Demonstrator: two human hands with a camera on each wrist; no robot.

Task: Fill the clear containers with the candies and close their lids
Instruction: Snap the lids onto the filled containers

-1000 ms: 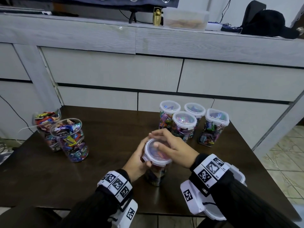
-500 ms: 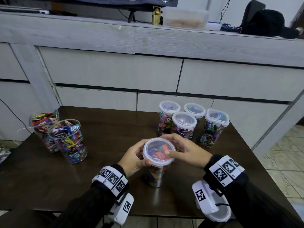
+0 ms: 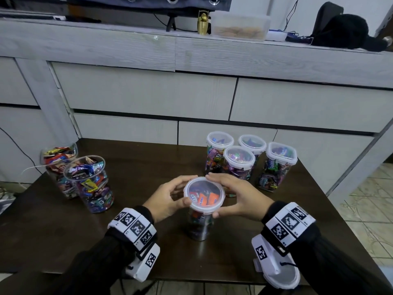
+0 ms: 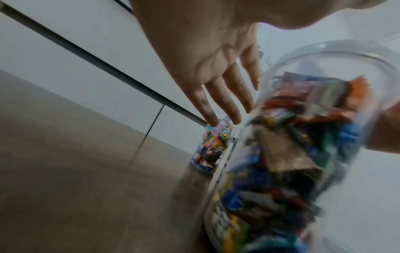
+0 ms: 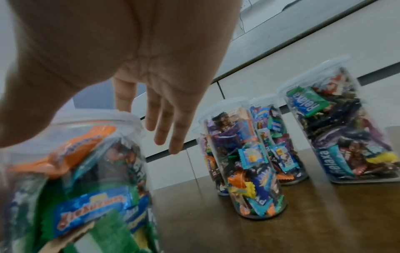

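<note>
A clear candy-filled container (image 3: 200, 224) stands on the dark table (image 3: 63, 231) in front of me, with a round clear lid (image 3: 204, 195) on top. My left hand (image 3: 184, 189) touches the lid's left rim with thumb and fingertips. My right hand (image 3: 222, 196) does the same on the right rim. In the left wrist view the fingers (image 4: 227, 102) lie straight beside the container (image 4: 281, 162). The right wrist view shows straight fingers (image 5: 160, 123), with one fingertip on the lid (image 5: 97, 118).
Several lidded containers full of candy (image 3: 239, 165) stand close behind my hands at the back right. Two open jars of candies (image 3: 89, 184) stand at the table's left. A grey drawer unit (image 3: 148, 96) runs along the far edge.
My right hand has slid off the lid's top to its right rim. The left hand has shifted up along the left rim. The container stays in place.
</note>
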